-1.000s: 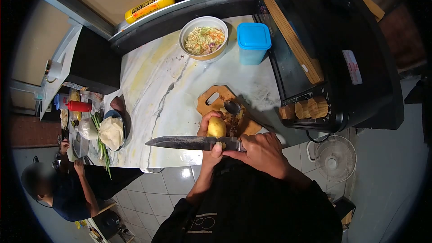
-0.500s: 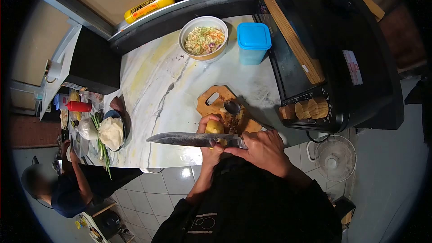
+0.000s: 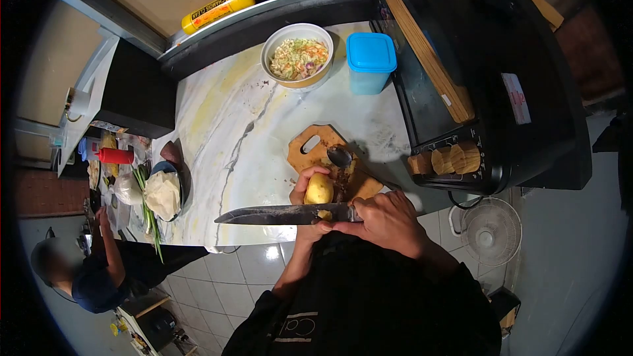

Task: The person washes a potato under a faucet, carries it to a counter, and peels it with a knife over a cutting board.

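Note:
My left hand [image 3: 308, 232] is wrapped round a yellow, peeled-looking potato [image 3: 319, 188]. In my right hand [image 3: 390, 222] is the handle of a large knife [image 3: 280, 215]; its broad dark blade points left and lies across the near side of the potato. A small pale yellow piece [image 3: 324, 214] clings to the blade near my left thumb. Just beyond my hands lies a wooden cutting board [image 3: 297, 152] strewn with brown scraps, and a dark-bowled spoon [image 3: 339, 155] rests on it. The blade hides part of my left hand.
Farther back stand a bowl of shredded vegetables [image 3: 298, 59] and a blue-lidded container [image 3: 371, 59]. A black oven [image 3: 501, 92] borders the right side. At left are a bowl with a pale wrapper [image 3: 163, 194], green onions [image 3: 150, 224] and another person [image 3: 99, 283].
The knife has shifted slightly toward me, showing more of the potato above the blade. The person at left has lowered an arm a little.

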